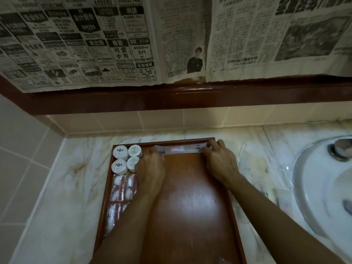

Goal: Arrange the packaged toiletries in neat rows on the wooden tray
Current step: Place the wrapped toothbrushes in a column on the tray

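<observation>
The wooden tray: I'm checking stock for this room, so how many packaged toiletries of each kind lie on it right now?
Round white tubs: 4
Clear packets with white and red contents: at least 3, partly hidden by the left arm
Long clear packet at the tray's far edge, held at its ends by the left hand and right hand: 1
Total: at least 8

Two bare forearms, no sleeves, left hand (150, 168), right hand (221, 161)

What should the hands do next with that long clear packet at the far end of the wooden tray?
Probably press the long clear packet flat against the wooden tray's far wall, then let go. The left hand and right hand hold its ends, and it lies along that wall, beside the round white tubs.
</observation>
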